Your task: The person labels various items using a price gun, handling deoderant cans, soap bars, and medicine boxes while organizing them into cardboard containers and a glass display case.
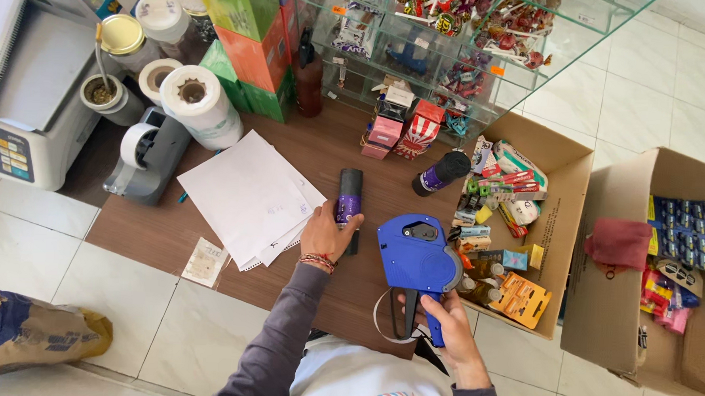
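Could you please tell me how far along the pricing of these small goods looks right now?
Done: nothing shows a fresh label clearly; the stickers are too small to tell. In hand: the left hand holds a dark tube flat on the table, and the right hand grips the blue label gun beside it. Left: a second tube stands nearby, and the open box is full of small items.

One head-worn view looks steeply down, fairly close, over the wooden desk (370, 167); tilt perhaps slight.
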